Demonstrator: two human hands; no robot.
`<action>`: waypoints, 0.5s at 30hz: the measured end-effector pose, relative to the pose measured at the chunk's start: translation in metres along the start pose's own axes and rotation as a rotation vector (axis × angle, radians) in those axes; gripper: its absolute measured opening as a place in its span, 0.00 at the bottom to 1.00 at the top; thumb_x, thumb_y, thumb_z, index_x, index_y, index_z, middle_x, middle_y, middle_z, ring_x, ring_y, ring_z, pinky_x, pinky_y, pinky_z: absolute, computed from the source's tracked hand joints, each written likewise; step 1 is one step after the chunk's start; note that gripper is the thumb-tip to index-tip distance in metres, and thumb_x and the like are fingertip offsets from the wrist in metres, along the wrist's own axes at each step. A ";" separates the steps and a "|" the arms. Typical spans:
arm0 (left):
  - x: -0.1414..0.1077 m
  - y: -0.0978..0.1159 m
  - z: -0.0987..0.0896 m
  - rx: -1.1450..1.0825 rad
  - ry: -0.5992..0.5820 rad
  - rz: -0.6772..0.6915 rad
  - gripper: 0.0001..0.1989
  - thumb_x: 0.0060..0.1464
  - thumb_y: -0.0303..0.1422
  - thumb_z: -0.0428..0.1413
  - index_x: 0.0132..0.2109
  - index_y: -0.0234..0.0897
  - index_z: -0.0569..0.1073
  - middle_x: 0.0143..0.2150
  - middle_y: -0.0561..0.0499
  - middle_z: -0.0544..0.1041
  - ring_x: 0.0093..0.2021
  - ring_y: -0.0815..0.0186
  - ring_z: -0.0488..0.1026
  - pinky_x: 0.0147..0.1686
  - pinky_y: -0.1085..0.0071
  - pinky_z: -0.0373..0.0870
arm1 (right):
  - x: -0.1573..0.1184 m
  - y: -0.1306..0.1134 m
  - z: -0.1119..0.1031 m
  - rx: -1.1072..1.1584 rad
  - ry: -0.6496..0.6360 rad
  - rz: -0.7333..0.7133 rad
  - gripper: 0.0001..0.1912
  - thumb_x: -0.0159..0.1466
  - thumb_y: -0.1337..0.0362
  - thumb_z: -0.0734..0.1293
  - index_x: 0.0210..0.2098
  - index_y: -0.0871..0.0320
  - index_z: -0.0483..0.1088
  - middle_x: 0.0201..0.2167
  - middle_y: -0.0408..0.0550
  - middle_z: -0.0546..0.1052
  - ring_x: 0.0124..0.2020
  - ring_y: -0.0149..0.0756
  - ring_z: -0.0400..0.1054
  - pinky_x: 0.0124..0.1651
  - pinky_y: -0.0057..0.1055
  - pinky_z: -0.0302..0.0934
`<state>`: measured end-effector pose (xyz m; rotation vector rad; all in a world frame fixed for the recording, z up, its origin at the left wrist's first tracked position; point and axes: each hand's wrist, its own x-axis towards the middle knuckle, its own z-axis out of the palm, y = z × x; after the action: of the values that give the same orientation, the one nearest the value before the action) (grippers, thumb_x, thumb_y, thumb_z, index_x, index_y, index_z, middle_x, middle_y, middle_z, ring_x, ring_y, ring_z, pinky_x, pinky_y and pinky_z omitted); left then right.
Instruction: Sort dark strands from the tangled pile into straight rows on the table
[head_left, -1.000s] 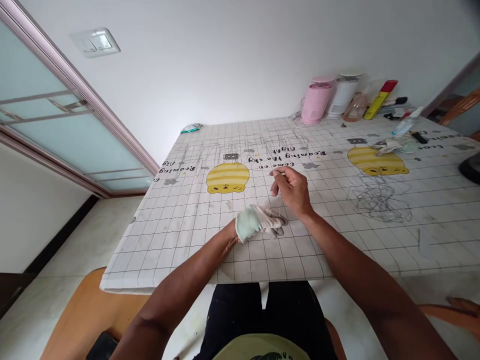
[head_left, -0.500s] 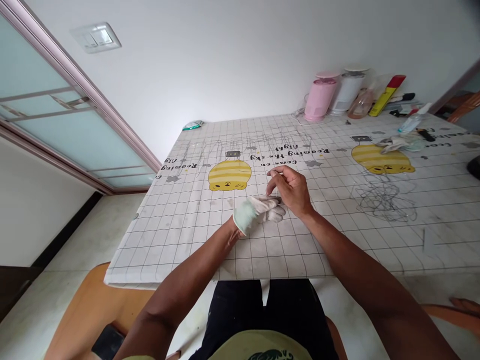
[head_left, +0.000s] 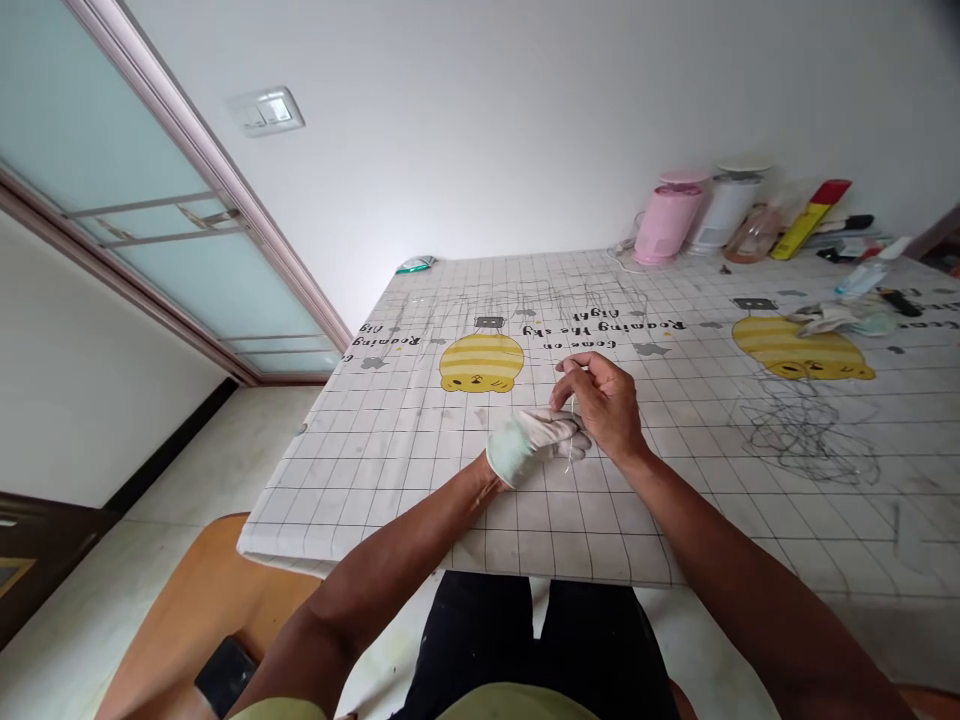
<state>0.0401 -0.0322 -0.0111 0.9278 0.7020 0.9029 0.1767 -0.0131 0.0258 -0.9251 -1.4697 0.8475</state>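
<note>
My left hand (head_left: pixel 541 432) wears a white work glove with a pale green cuff (head_left: pixel 508 452) and is held low over the table. Its fingers stretch to the right, with a gap between the upper and lower ones. My bare right hand (head_left: pixel 606 400) is just above the gloved fingertips, its thumb and forefinger pinched together. From that pinch a thin white thread (head_left: pixel 569 462) runs down across the glove's fingertips and hangs loose below them. Whether it is attached to the glove I cannot tell.
A grid-patterned tablecloth (head_left: pixel 360 480) covers the table. At the back right stand a pink cylinder-shaped device (head_left: pixel 667 222), a white one (head_left: pixel 726 210), a yellow spray can (head_left: pixel 806 228) and bottles. Another glove (head_left: pixel 840 315) lies at right. A phone (head_left: pixel 226 675) rests on the chair.
The view has shifted, so the scene sits further right and lower. More of the white thread shows now, hanging below the gloved fingers. Both hands keep nearly the same pose.
</note>
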 end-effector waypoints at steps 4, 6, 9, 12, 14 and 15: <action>-0.008 0.000 -0.005 -0.056 -0.030 -0.080 0.27 0.44 0.45 0.78 0.41 0.27 0.83 0.32 0.43 0.80 0.32 0.63 0.77 0.39 0.64 0.76 | 0.003 0.003 -0.007 -0.057 -0.061 -0.007 0.13 0.75 0.52 0.67 0.39 0.53 0.75 0.22 0.41 0.79 0.25 0.38 0.77 0.51 0.40 0.71; -0.015 0.000 -0.009 -0.018 -0.047 -0.130 0.27 0.46 0.45 0.77 0.45 0.27 0.84 0.33 0.40 0.82 0.33 0.61 0.80 0.42 0.61 0.77 | 0.005 0.004 -0.012 -0.108 -0.087 0.002 0.14 0.74 0.50 0.68 0.39 0.52 0.76 0.23 0.42 0.80 0.26 0.40 0.77 0.45 0.39 0.71; -0.026 0.001 -0.014 0.073 -0.062 -0.197 0.24 0.50 0.43 0.76 0.46 0.28 0.84 0.35 0.39 0.84 0.34 0.59 0.82 0.43 0.60 0.78 | 0.007 0.006 -0.015 -0.144 -0.132 0.023 0.14 0.73 0.49 0.68 0.44 0.51 0.78 0.25 0.44 0.80 0.27 0.42 0.77 0.39 0.40 0.71; -0.038 0.005 -0.016 0.123 -0.048 -0.231 0.17 0.54 0.40 0.73 0.44 0.29 0.84 0.35 0.42 0.85 0.34 0.61 0.82 0.42 0.62 0.78 | 0.006 0.010 -0.012 -0.172 -0.187 0.053 0.15 0.73 0.48 0.68 0.47 0.51 0.78 0.25 0.45 0.80 0.28 0.43 0.77 0.37 0.40 0.70; -0.044 0.009 -0.019 0.133 -0.049 -0.252 0.16 0.56 0.39 0.72 0.43 0.30 0.84 0.35 0.43 0.84 0.34 0.62 0.81 0.42 0.63 0.78 | 0.005 0.014 -0.009 -0.183 -0.222 0.070 0.15 0.73 0.47 0.68 0.47 0.51 0.78 0.25 0.45 0.80 0.28 0.43 0.77 0.36 0.39 0.70; -0.047 0.011 -0.020 0.152 -0.050 -0.256 0.16 0.56 0.40 0.71 0.44 0.30 0.85 0.35 0.44 0.84 0.34 0.62 0.81 0.42 0.63 0.78 | 0.004 0.017 -0.007 -0.181 -0.234 0.080 0.16 0.73 0.47 0.68 0.47 0.51 0.78 0.25 0.45 0.80 0.27 0.43 0.77 0.36 0.39 0.70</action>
<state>-0.0018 -0.0633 -0.0043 0.9657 0.8333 0.6046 0.1847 -0.0022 0.0131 -1.0515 -1.7431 0.9165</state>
